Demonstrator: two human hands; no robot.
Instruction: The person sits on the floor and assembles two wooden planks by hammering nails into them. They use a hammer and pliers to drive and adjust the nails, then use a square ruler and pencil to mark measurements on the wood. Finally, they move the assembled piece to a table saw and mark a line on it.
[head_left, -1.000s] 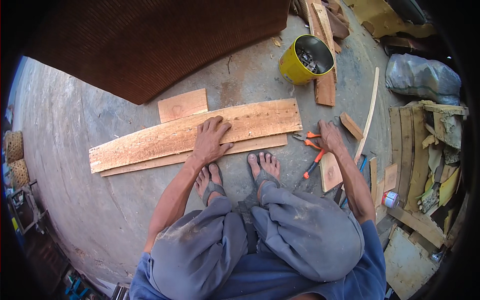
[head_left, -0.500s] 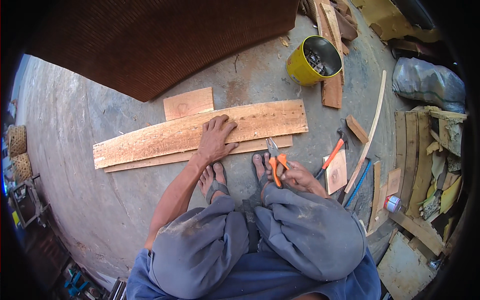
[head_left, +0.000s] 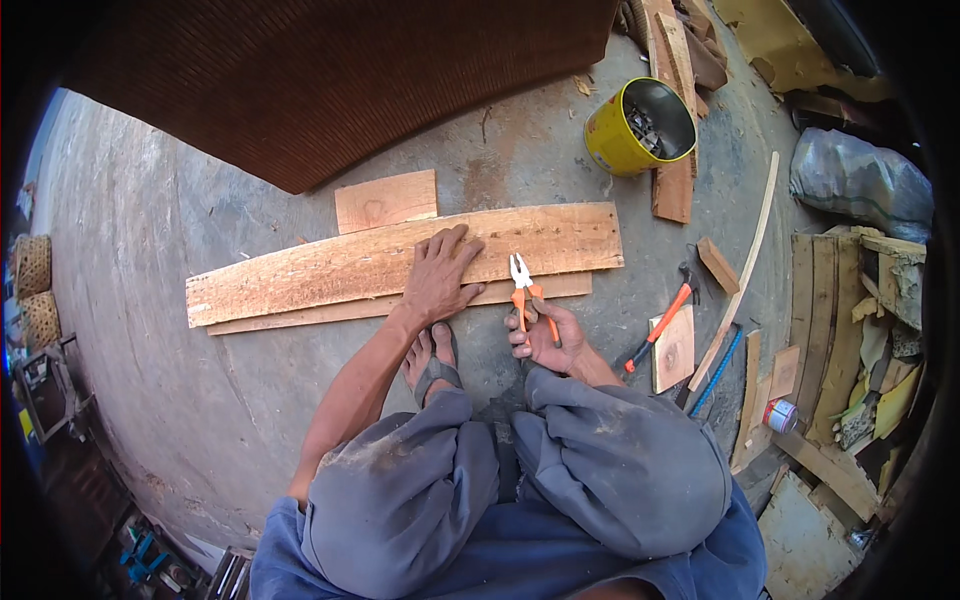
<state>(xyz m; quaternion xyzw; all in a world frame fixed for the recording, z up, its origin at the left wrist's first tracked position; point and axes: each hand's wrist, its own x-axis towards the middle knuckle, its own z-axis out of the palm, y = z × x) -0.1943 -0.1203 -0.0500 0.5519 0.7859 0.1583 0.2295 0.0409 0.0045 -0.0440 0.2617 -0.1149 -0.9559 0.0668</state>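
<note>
A long wooden board [head_left: 330,263] lies across the floor in front of my feet, with a row of small dark marks along it. Under its near edge a second, narrower board [head_left: 540,288] sticks out. My left hand [head_left: 436,275] rests flat on the long board, fingers spread, and holds nothing. In my right hand [head_left: 560,338] are orange-handled pliers [head_left: 521,285], gripped by the handles, which stand apart. Their metal jaws point away from me, over the board's near edge right of my left hand; whether they touch the wood I cannot tell.
A yellow can [head_left: 612,140] of small metal pieces stands far right. Right of me lie a hammer [head_left: 662,325], a square wood block [head_left: 675,350], a thin strip [head_left: 750,245] and a small tin [head_left: 781,415]. A large brown ribbed panel [head_left: 330,90] spans the far side.
My right hand has moved left and slightly forward with the pliers, bringing their jaws from beside the boards' edge to over the long board. My left hand stays on the wood.
</note>
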